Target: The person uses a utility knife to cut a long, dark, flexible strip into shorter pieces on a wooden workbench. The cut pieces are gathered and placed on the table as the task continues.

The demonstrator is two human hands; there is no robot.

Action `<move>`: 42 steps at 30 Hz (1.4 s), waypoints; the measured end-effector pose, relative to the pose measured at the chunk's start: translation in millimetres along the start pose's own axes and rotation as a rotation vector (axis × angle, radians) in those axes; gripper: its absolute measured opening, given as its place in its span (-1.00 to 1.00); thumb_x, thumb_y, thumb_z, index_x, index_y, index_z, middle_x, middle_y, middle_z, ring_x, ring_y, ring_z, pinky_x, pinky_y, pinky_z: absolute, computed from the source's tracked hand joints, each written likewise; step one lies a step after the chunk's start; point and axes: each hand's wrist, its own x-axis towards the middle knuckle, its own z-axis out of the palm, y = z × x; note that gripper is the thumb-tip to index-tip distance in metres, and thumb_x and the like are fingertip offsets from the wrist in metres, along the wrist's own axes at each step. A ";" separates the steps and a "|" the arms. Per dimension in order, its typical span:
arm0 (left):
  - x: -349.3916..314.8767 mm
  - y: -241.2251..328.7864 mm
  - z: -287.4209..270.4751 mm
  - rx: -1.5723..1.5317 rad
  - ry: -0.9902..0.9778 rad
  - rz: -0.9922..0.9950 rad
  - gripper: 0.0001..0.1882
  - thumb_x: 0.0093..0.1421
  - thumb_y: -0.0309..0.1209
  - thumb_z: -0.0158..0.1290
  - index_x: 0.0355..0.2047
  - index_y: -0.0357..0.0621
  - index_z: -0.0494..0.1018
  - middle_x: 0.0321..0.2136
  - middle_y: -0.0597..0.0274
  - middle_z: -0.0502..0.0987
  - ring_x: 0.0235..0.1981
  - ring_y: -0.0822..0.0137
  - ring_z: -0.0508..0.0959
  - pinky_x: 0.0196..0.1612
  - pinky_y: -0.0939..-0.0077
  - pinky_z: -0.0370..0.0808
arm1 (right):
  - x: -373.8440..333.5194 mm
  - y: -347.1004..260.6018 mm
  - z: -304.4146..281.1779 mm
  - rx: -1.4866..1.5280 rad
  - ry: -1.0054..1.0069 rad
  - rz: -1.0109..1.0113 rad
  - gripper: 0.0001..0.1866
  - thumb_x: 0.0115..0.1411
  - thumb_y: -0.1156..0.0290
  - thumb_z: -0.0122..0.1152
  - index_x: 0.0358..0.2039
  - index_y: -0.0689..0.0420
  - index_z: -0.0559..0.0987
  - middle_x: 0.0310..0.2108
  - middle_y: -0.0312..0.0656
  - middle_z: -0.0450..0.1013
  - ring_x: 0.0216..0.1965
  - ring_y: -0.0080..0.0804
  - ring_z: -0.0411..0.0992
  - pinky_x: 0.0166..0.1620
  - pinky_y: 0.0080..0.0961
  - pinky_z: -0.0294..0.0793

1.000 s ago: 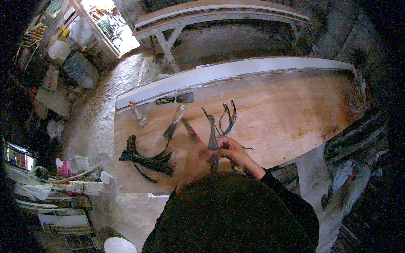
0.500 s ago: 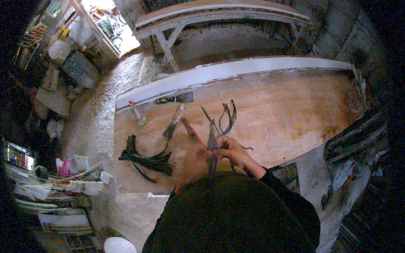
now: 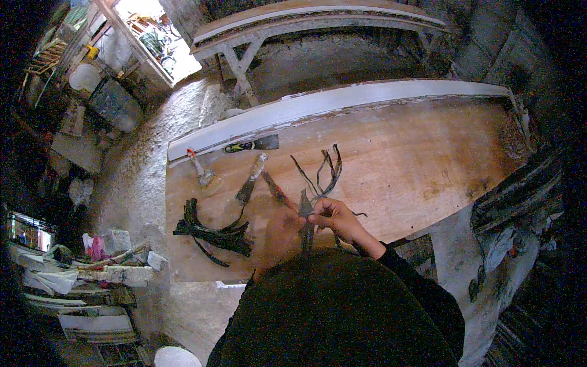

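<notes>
Close in front of my body, both hands meet over a dark flat strip whose pointed upper end rises between the fingers. My left hand is closed on its left side. From the right, my right hand pinches the same strip with thumb and forefinger. A tool with red on it shows just beyond the left hand; whether it is touched I cannot tell. Loose thin black strips lie beyond the right hand. Left of my hands is a bundle of black strips.
A putty knife, a paintbrush and a dark-bladed scraper lie on the wooden tabletop. A long white board runs along its far edge. Dark material hangs at the right end. A bench stands behind.
The strip's pointed end now stands lower and shorter above my fingers. Both hands stay pressed together in nearly the same place.
</notes>
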 end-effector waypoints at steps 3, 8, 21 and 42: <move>-1.7 -3.8 0.7 -0.026 0.019 0.021 -0.93 -0.02 -0.54 0.00 -0.52 -0.21 0.32 -0.56 0.27 0.36 -0.50 0.40 0.34 -0.40 0.50 0.32 | 0.9 0.7 0.5 0.008 -0.031 -0.027 -0.85 0.02 0.46 0.12 -0.57 0.12 0.33 -0.59 -0.36 0.33 -0.55 -0.63 0.31 -0.50 -0.67 0.36; -3.5 7.3 -0.8 -0.296 -0.049 -0.186 -0.95 0.00 -0.56 -0.03 -0.49 -0.21 0.32 -0.53 0.28 0.37 -0.47 0.41 0.35 -0.37 0.50 0.33 | 0.4 0.5 2.3 0.074 -0.047 -0.032 -0.84 0.00 0.51 0.11 -0.57 0.11 0.29 -0.59 -0.36 0.32 -0.56 -0.64 0.31 -0.53 -0.71 0.34; -0.2 -0.3 -5.4 0.104 -0.094 -0.094 -0.88 0.00 -0.42 0.02 -0.51 -0.21 0.35 -0.55 0.20 0.40 -0.47 0.31 0.39 -0.32 0.44 0.33 | 5.1 19.6 -3.3 0.184 -0.052 0.120 -0.87 -0.05 0.53 0.11 -0.44 0.09 0.38 -0.51 -0.36 0.36 -0.49 -0.64 0.32 -0.47 -0.71 0.30; -9.4 -11.0 4.5 -0.182 -0.037 -0.141 -0.79 0.03 -0.33 0.01 -0.42 -0.25 0.40 -0.52 0.19 0.47 -0.46 0.34 0.44 -0.34 0.48 0.36 | -5.5 13.1 7.7 -0.075 -0.093 -0.057 -0.82 -0.05 0.59 0.09 -0.54 0.08 0.28 -0.53 -0.39 0.25 -0.47 -0.63 0.24 -0.37 -0.68 0.28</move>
